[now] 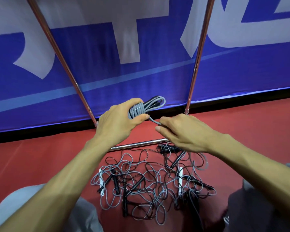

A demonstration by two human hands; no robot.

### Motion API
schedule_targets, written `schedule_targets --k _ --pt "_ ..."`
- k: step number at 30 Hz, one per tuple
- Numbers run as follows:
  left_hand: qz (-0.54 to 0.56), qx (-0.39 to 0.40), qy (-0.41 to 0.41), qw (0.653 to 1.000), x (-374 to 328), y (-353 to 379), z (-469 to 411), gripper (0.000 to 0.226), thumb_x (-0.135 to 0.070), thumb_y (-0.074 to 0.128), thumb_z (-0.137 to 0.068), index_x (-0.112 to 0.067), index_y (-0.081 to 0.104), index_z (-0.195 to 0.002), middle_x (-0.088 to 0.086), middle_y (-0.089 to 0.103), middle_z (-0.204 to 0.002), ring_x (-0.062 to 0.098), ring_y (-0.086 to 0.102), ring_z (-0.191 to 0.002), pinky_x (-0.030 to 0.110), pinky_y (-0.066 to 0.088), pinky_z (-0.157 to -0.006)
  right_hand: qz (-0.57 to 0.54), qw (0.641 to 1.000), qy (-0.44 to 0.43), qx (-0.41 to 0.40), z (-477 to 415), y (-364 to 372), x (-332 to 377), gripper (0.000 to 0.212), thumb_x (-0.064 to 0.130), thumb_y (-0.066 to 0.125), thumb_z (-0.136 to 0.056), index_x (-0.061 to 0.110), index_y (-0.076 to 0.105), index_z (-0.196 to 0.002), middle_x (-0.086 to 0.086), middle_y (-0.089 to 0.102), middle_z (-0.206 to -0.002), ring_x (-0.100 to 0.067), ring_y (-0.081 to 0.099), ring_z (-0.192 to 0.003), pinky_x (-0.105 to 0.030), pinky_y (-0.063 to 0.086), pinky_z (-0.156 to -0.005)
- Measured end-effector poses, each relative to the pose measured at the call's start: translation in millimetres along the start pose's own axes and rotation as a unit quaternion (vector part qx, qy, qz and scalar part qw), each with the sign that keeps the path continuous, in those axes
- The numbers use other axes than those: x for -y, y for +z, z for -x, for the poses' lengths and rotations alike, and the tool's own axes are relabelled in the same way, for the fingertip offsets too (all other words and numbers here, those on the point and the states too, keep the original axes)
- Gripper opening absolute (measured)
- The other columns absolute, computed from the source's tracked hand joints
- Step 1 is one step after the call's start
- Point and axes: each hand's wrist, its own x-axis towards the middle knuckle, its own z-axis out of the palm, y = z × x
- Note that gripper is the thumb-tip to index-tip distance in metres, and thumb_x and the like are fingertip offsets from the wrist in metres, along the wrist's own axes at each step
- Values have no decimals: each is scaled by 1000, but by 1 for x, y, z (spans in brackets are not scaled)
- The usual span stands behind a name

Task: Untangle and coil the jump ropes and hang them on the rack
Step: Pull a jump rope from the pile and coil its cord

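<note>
My left hand (pixel 119 121) grips a coiled grey jump rope (pixel 147 106), several turns of cord wound round its folded loops and black handles. My right hand (pixel 179 131) pinches the loose grey tail of that rope just right of the coil. Both hands are held above the rack's low crossbar (pixel 139 144). Below them on the red floor lies a tangled heap of grey and black jump ropes (pixel 149 181) with black handles. A coiled black rope (pixel 167 149) lies at the heap's far right, partly hidden by my right hand.
Two chrome uprights of the rack (pixel 197 52) rise left and right in front of a blue banner with white letters (pixel 124 64). Two white rack feet (pixel 180 178) lie under the heap. My grey-clad knees (pixel 32 203) flank the ropes.
</note>
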Motion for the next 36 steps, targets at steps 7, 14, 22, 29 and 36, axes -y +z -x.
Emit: schedule_targets --k 7,14,22,29,36 --pt "-151 85 123 977 -3 1 3 47 -67 54 -82 -38 44 -118 -13 62 -102 25 60 -93 35 38 -69 164 962 -162 -149 4 -18 -7 28 31 47 -92 15 64 -78 0 55 -64 -26 53 -49 -26 27 -37" --pt "-173 91 144 970 -18 4 8 66 -87 52 -60 -41 51 -107 -15 63 -91 20 60 -90 32 32 -65 62 966 -119 -219 2 -25 -15 26 45 59 -85 23 72 -81 3 58 -71 -23 52 -51 -28 35 -36" --pt "-61 37 110 991 -19 8 14 48 -78 63 -65 -47 67 -101 -12 65 -70 12 53 -67 28 42 -63 -127 987 14 -96 -7 -21 -32 37 65 49 -81 38 71 -93 15 56 -71 -6 53 -68 -30 43 -61" --pt "68 87 92 990 -14 5 14 35 -70 67 -66 -50 67 -94 -14 61 -66 10 50 -57 31 43 -58 -340 940 10 25 -13 -8 -29 19 22 51 -98 22 70 -95 -21 66 -83 -30 58 -63 -49 51 -60" --pt "171 88 68 979 -9 8 8 45 -70 63 -65 -39 70 -96 -3 69 -77 29 63 -72 53 54 -66 -293 956 21 17 -9 0 -20 38 6 42 -98 35 53 -78 4 63 -64 -15 60 -52 -23 48 -54"
